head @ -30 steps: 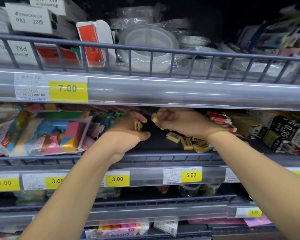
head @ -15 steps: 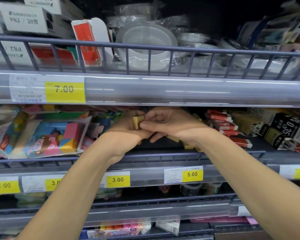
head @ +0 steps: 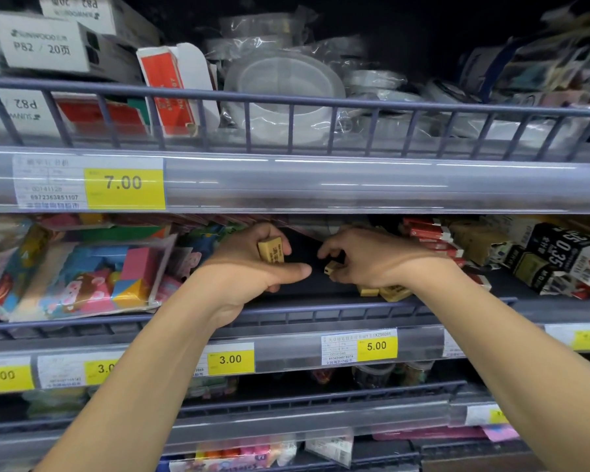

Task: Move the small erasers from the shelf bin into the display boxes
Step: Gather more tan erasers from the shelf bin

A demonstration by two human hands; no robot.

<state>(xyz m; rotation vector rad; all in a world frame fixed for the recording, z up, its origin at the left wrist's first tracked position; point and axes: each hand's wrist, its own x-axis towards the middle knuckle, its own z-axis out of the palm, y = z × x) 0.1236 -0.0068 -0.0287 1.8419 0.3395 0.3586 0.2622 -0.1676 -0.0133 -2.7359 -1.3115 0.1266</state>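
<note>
My left hand (head: 252, 267) is curled round a small stack of yellow erasers (head: 271, 249), fingers behind them and thumb stretched across in front, so the stack stands nearly upright in my palm at the middle shelf. My right hand (head: 372, 260) is just beside it to the right, fingers bent and pinching one more eraser (head: 331, 267) at its tips; the two hands are close but not touching. More loose erasers (head: 384, 291) lie on the dark shelf floor under my right wrist, just behind the shelf rail (head: 321, 313). I see no display box from here, so I judge I am gathering a handful first. To do this well, I would bring the pinched eraser flat against the near face of the stack, printed side matching the others, and only let go once my left thumb has closed over it. The stack is small and slick-sided, so I should squeeze from both ends rather than the faces, or the middle ones may squirt out. I must keep my right forearm lifted off the loose pile so I do not sweep pieces over the rail. The red packs (head: 426, 233) to the far right and the bagged colourful blocks (head: 92, 277) to the left sit close, so I keep my elbows in.
</note>
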